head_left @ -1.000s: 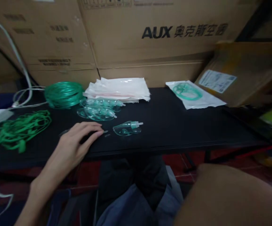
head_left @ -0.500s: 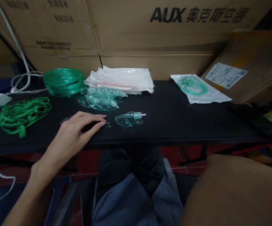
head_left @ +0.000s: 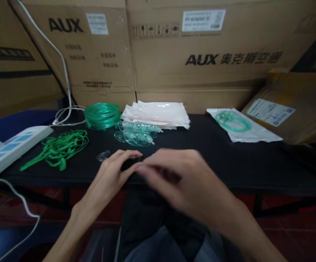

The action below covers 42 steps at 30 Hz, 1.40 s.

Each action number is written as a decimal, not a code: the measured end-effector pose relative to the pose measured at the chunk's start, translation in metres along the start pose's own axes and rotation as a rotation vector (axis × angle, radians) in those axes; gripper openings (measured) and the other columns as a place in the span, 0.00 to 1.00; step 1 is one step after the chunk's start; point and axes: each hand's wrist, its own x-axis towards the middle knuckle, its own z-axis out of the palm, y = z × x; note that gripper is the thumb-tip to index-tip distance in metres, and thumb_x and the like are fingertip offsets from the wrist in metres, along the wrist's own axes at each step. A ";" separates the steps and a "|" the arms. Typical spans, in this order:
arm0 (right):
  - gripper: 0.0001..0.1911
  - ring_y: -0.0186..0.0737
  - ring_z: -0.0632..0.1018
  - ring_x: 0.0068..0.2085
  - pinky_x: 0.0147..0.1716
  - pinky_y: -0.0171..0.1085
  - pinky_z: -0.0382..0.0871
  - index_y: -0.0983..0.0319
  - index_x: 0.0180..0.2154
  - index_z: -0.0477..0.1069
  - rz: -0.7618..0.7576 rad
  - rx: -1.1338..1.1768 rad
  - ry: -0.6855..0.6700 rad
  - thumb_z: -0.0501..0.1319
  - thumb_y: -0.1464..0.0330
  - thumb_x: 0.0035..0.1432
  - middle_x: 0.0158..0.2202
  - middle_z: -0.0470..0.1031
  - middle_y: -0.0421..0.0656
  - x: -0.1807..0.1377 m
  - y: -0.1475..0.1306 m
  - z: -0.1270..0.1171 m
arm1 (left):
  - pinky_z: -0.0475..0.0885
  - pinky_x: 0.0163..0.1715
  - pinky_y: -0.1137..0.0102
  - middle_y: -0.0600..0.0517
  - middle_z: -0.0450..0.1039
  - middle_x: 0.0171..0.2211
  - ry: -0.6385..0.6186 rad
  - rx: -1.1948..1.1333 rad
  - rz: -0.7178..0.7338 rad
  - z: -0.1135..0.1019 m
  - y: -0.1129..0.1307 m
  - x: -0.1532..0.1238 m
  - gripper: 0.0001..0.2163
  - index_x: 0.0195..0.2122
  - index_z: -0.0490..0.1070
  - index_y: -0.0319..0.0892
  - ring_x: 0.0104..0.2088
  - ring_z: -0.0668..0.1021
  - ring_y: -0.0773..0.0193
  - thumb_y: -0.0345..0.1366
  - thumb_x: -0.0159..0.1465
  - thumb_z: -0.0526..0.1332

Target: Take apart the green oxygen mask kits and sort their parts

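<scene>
My left hand (head_left: 113, 171) rests on the black table (head_left: 229, 160) near its front edge, fingers curved down over a small dark item I cannot make out. My right hand (head_left: 174, 174) hovers just beside it, blurred by motion, fingertips almost touching the left fingers; it covers the spot where a single clear mask lay. A small clear piece (head_left: 102, 156) lies just left of my left hand. Behind the hands sits a pile of clear green-tinted masks (head_left: 136, 133).
A coil of green tubing (head_left: 102, 115), loose green straps (head_left: 58, 148), a stack of white plastic bags (head_left: 158, 114) and a bagged green tube (head_left: 237, 123) lie on the table. Cardboard boxes (head_left: 201, 54) wall the back. A white power strip (head_left: 7, 149) lies left.
My right hand has swung in from the lower right to meet the left above the table. The camera tilted up and shifted; the lone mask is now hidden behind my right hand.
</scene>
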 end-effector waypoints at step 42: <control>0.09 0.35 0.81 0.44 0.44 0.31 0.71 0.58 0.45 0.79 0.276 0.597 0.027 0.70 0.64 0.62 0.41 0.83 0.37 -0.001 0.068 -0.018 | 0.75 0.52 0.68 0.54 0.84 0.48 -0.274 -0.634 -0.170 0.023 0.031 0.064 0.15 0.48 0.84 0.52 0.49 0.82 0.57 0.43 0.60 0.74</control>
